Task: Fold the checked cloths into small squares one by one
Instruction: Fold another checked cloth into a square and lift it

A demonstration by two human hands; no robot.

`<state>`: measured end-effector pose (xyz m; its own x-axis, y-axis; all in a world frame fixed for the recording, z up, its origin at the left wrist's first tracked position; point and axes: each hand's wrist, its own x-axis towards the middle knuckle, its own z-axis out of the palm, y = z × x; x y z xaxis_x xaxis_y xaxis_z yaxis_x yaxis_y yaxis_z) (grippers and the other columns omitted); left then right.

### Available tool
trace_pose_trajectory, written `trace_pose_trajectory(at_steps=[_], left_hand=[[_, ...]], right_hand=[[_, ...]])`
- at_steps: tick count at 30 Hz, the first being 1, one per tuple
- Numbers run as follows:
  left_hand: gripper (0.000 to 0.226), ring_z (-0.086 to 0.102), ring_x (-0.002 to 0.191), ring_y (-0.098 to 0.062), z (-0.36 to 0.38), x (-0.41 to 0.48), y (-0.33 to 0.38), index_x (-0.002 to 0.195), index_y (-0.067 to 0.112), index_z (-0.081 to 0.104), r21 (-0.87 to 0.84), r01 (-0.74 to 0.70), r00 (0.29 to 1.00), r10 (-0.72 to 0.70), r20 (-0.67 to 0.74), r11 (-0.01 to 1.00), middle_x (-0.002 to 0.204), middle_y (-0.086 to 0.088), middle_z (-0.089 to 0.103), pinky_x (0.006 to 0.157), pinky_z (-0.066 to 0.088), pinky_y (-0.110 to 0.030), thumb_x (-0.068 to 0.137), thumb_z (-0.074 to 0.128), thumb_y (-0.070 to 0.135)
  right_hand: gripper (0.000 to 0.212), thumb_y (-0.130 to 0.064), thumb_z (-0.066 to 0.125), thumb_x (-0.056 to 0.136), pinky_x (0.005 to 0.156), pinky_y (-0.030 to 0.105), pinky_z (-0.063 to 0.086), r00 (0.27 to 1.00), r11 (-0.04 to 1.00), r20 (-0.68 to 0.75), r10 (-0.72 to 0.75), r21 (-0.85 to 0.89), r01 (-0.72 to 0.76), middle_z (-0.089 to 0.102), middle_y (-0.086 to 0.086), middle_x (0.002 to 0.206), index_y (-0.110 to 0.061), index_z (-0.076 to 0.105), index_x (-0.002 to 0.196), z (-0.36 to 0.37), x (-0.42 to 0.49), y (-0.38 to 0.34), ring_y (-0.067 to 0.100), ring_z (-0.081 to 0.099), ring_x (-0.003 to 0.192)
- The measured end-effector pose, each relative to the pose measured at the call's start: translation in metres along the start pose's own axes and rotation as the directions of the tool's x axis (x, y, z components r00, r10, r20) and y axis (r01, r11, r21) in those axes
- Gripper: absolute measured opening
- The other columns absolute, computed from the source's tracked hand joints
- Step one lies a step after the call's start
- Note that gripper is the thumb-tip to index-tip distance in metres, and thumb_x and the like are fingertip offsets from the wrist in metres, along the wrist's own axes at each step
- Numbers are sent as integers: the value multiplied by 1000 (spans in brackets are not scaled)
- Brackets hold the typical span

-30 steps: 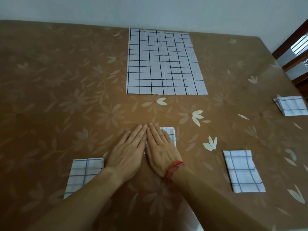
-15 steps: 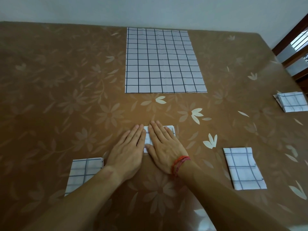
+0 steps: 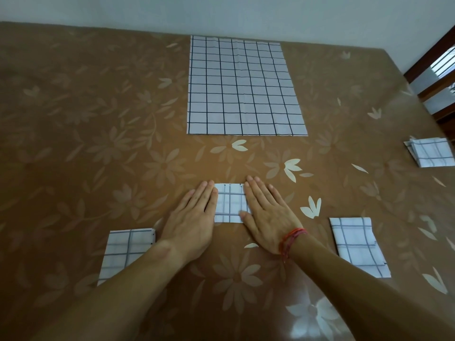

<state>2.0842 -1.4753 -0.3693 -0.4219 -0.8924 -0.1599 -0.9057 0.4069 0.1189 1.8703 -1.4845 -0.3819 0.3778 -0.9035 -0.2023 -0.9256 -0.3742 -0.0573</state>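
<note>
Head view: folded cloth (image 3: 230, 203), white, dark checks, small square. Lies between left grip (image 3: 194, 217) and right grip (image 3: 267, 217), both flat-fingered, pressing its side edges.

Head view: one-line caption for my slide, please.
Left hand and right hand press flat on a small folded cloth; three finished cloths lie nearby, one large cloth unfolded beyond.

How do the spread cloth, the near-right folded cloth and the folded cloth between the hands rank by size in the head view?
1. Spread cloth, clearly largest.
2. Near-right folded cloth.
3. Middle folded cloth, partly covered by left hand and right hand, farther off, so unsure against 2.
</note>
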Motion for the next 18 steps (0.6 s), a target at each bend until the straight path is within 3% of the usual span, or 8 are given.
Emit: trace_pose_trajectory(at_steps=[5, 8, 13, 18], left_hand=[[56, -18, 147, -15, -6, 4, 3, 153, 8, -6, -59, 31, 999, -30, 23, 998, 161, -6, -14, 120, -8, -32, 99, 9, 13], [55, -9, 149, -16, -14, 8, 3, 154, 7, 8, -91, 41, 999, -41, 2, 995, 163, -5, 0, 119, -6, -32, 101, 23, 15], [56, 30, 135, -25, -27, 19, 5, 141, 10, 36, -175, 48, 998, -55, -32, 983, 142, -6, 39, 112, 22, -34, 87, 51, 13], [55, 45, 108, -27, -34, 28, 5, 123, 18, 45, -224, 129, 991, -133, -4, 966, 118, -3, 47, 89, 41, -37, 72, 60, 6]], right_hand=[[70, -53, 0, 96, 122, 39, 3, 1000, 1000, 9, 9, 23, -9, -11, 1, 161, -13, -6, 153, -2, 1, -2, 14, -14, 147], [71, -53, 4, 96, 122, 38, 0, 999, 999, 36, 20, 42, -22, -10, 1, 161, -14, -4, 154, -6, 1, -4, 14, -13, 148], [70, -47, 34, 98, 121, 40, 9, 999, 991, 36, 24, 129, -28, 8, 7, 162, -10, 13, 153, -23, 6, -9, 21, 5, 149], [76, -39, 52, 87, 114, 40, 27, 999, 985, -23, 32, 168, -28, 32, 6, 151, -11, 21, 150, -38, 12, -16, 26, 28, 139]])
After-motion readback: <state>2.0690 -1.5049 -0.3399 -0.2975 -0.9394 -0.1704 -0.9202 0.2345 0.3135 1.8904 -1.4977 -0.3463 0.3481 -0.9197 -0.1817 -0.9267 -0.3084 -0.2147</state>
